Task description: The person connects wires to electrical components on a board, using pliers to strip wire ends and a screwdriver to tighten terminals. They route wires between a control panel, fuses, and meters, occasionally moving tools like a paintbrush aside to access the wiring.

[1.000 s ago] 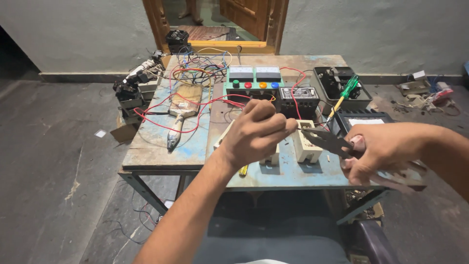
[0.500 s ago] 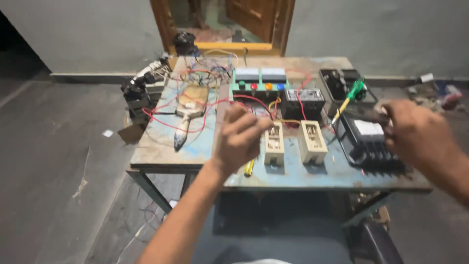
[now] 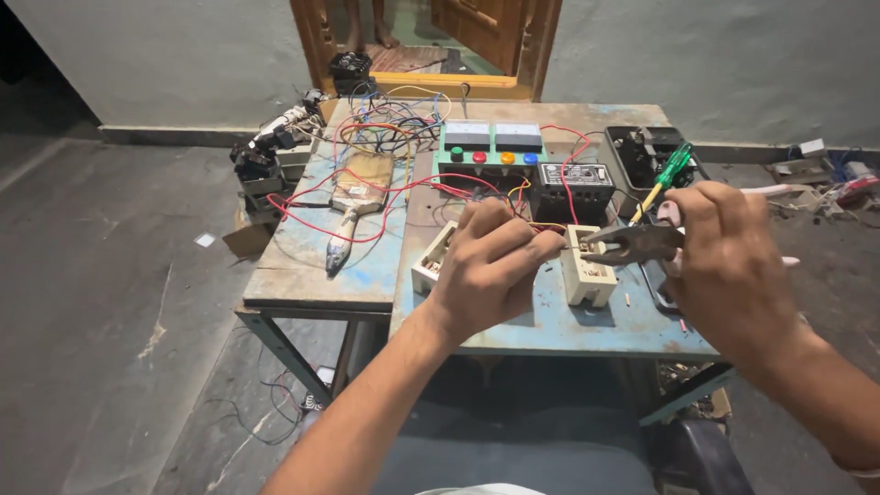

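The right hand [image 3: 724, 261] has its grip closed round the handles of a pair of pliers [image 3: 632, 243], whose nose points left and meets a thin wire [image 3: 548, 226] just above the cream switch block [image 3: 587, 266]. That block stands upright on the blue tabletop [image 3: 587, 325], and it serves as the landmark here. The left hand [image 3: 490, 266] lies immediately left of the block, its grip pinched shut on the same wire, fingertips nearly touching the block's top left corner. A second cream block [image 3: 431, 261] lies partly hidden behind that hand, further left of the landmark.

To do this step well, judging from the picture, the left hand should keep the wire taut and steady close to the block, so the plier nose bites only the end and not the insulation further back. The squeeze wants to be light and the pull straight, away from the block, lest the strand snap or the block tip over. Whether the nose is fully shut on the wire I cannot tell; it is too small.

Behind the block sit a black box [image 3: 573, 183] and a green panel with coloured buttons [image 3: 490, 151]; a green-handled screwdriver [image 3: 669, 174] lies behind and to the block's right. Red wires [image 3: 367, 188] sprawl far left of it.
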